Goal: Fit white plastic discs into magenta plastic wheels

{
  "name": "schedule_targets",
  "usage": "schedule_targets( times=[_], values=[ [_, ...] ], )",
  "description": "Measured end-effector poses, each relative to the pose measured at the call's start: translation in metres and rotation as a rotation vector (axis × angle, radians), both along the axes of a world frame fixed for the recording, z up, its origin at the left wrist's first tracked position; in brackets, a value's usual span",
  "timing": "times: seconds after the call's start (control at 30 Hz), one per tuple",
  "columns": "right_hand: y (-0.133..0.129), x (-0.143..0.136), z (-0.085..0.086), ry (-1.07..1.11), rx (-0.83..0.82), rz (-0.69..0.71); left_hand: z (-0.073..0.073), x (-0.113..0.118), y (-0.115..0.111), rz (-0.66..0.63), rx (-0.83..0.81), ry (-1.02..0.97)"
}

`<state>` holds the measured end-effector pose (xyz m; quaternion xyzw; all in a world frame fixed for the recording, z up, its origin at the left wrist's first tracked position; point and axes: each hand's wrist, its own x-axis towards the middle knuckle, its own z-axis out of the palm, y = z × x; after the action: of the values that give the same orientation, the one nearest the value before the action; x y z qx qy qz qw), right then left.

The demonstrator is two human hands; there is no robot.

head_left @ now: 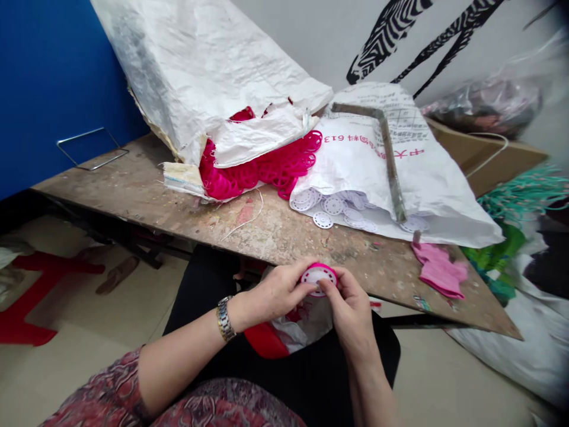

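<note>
Between my two hands is a white slotted plastic disc with a bright pink ring around its edge. My left hand, with a watch on the wrist, grips it from the left side. From the right, my right hand pinches the same disc, its thumb lying on the white face. Both hands are just off the table's front edge, above my lap. More white discs spill from the mouth of a printed white sack. Many pink rings lie in the mouth of another white sack.
A bent metal bar lies across the printed sack. Near the table's right end is a pink cloth piece. A cardboard box stands behind, beside green strings. A red stool is on the floor at left.
</note>
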<state>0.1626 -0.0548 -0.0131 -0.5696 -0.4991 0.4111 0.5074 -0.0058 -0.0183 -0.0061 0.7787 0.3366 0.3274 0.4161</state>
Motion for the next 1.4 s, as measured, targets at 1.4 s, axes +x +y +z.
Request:
schedule_targets(
  times=[1.4],
  values=[
    [0.073, 0.029, -0.007, -0.485, 0.329, -0.127, 0.012, 0.017, 0.078, 0.089, 0.628, 0.307]
  ],
)
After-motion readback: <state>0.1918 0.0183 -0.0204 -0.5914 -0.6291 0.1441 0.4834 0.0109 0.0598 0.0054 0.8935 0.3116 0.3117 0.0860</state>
